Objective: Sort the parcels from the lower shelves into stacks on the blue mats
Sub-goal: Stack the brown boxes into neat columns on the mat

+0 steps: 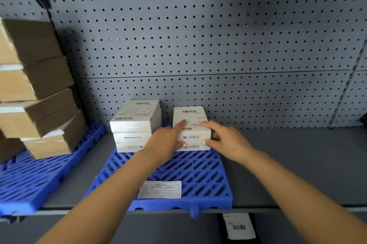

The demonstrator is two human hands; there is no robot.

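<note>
My left hand [165,141] and right hand [225,141] clasp the small white barcode-labelled cardboard parcel [191,122] by its opposite sides, atop a second white box [195,146] on the middle blue slatted plastic mat [198,172]. I judge it light, stiff and smooth-faced, so side grips suit.

Your left hand [168,140] and your right hand [228,140] grip the right white stack [195,117] of 2 boxes, with the left index finger lying flat on its top label. Just beside it stands the left white stack [135,124] of 3 boxes. Both are at the back of the centre blue mat [198,174]. Brown parcels [39,84] are piled on the left blue mat [29,180].
</note>
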